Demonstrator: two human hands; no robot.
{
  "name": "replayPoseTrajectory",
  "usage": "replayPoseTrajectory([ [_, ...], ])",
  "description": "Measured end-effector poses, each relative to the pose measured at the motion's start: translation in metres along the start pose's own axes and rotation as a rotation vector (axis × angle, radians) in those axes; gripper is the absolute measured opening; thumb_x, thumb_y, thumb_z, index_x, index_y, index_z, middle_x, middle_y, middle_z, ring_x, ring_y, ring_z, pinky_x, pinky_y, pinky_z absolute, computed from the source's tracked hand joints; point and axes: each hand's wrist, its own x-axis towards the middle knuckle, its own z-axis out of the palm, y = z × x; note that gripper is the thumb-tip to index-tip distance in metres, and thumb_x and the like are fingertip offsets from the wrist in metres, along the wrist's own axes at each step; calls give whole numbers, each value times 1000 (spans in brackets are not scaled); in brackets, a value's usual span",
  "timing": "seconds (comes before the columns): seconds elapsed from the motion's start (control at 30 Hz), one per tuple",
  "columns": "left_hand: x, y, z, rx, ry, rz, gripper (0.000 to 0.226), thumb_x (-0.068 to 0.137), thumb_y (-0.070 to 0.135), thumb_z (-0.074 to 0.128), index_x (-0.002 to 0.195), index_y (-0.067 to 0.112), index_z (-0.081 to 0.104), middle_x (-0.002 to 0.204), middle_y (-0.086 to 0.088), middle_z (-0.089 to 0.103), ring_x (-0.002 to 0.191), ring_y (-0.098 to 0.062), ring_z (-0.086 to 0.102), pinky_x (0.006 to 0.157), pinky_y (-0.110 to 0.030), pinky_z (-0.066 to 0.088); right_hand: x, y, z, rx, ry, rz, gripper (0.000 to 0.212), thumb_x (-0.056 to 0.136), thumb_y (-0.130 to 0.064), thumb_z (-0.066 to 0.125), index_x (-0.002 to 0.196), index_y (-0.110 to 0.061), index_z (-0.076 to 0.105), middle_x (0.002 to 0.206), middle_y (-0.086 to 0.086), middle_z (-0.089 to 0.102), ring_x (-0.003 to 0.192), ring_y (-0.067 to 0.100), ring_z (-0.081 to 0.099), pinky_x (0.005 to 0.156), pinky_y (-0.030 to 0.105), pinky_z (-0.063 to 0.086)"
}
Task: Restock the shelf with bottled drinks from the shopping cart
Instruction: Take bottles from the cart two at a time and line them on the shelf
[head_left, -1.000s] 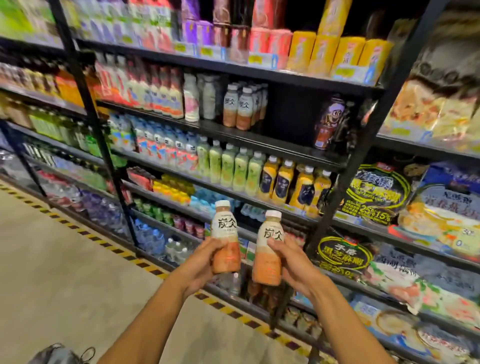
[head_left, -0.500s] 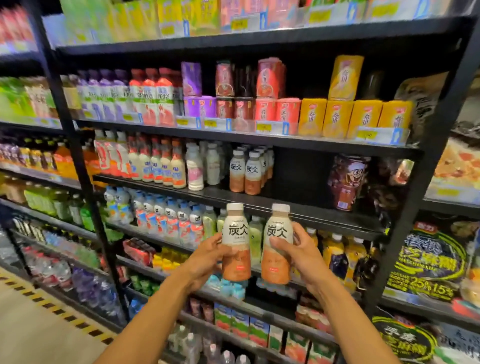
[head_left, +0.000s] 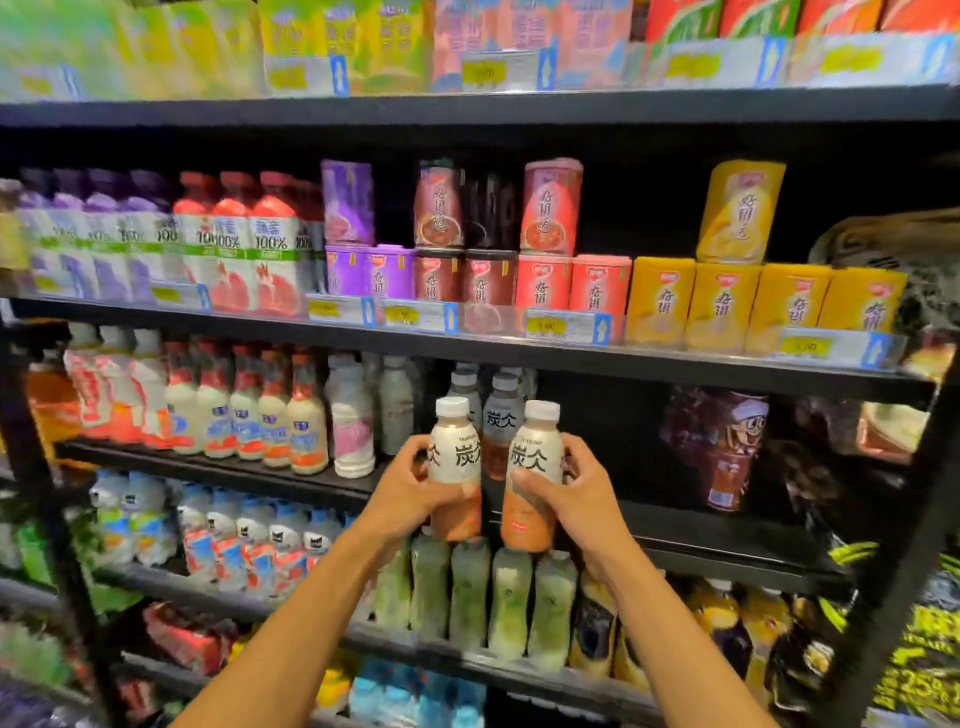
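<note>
You hold one drink in each of your hands, side by side in front of the shelf (head_left: 691, 527). Your left hand (head_left: 410, 499) wraps round the lower half of the left bottle (head_left: 456, 457), fingers curled across the orange part of its label. Your right hand (head_left: 579, 499) grips the right bottle (head_left: 535, 454) the same way, thumb across the front.

Both bottles stand upright with their long axes vertical and white caps on top. The printed black characters face you. The left bottle is close to plumb, while the right bottle leans slightly, its cap tipped a little to the right. The two are close together but apart, with a narrow gap between them.

Their caps overlap the matching bottles (head_left: 501, 415) standing further back on the shelf. Their bases hang just above the row of green bottles (head_left: 470, 597) on the level below. To the right, a dark bare stretch of shelf runs to a cartoon-printed pack (head_left: 727, 447).

Half a second ago you held the pair lower, in front of the green bottles. Now they are raised to the level of the matching bottles, and the shelf fills more of your view. Your grip on each is unchanged.
</note>
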Motion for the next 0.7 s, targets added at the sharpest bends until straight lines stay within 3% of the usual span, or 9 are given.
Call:
replayPoseTrajectory([
  [0.1, 30, -13, -8, 84, 21, 61, 71, 57, 24, 97, 116, 29, 57, 109, -1, 75, 100, -16, 73, 85, -36, 60, 23, 7, 21, -58, 73, -16, 61, 64, -35, 91, 119, -31, 64, 108, -6, 76, 99, 10, 73, 90, 40, 61],
  [0.27, 56, -26, -11, 203, 72, 138, 71, 57, 30, 97, 111, 36, 53, 105, 7, 73, 94, -4, 70, 78, -23, 58, 45, 17, 50, -166, 154, -1, 51, 70, -29, 93, 111, -31, 63, 101, -9, 76, 88, 5, 74, 80, 32, 62],
  [0.4, 66, -32, -11, 279, 91, 159, 77, 50, 57, 91, 109, 40, 44, 102, 12, 71, 92, -9, 70, 80, -43, 60, 50, 29, 67, -207, 233, 3, 60, 67, -38, 92, 119, -28, 64, 107, -6, 75, 94, 5, 72, 86, 36, 62],
  [0.5, 69, -33, -11, 359, 84, 182, 78, 55, 64, 84, 112, 41, 36, 110, 13, 66, 98, -14, 67, 83, -47, 57, 53, 35, 74, -267, 269, -16, 66, 65, -53, 88, 122, -31, 61, 112, -6, 72, 102, 8, 69, 89, 36, 59],
  [0.6, 68, -41, -16, 313, 9, 222, 59, 72, 55, 78, 114, 57, 36, 116, 17, 64, 104, -8, 65, 89, -46, 56, 50, 36, 74, -298, 244, -27, 66, 70, -52, 85, 126, -33, 58, 116, -6, 69, 104, 6, 67, 88, 31, 57],
  [0.7, 70, -48, -25, 274, -25, 256, 69, 76, 30, 81, 113, 69, 38, 114, 20, 66, 103, 5, 64, 91, -38, 58, 45, 36, 70, -268, 207, -54, 61, 78, -27, 85, 130, -36, 54, 118, -6, 72, 104, 4, 71, 88, 30, 60],
])
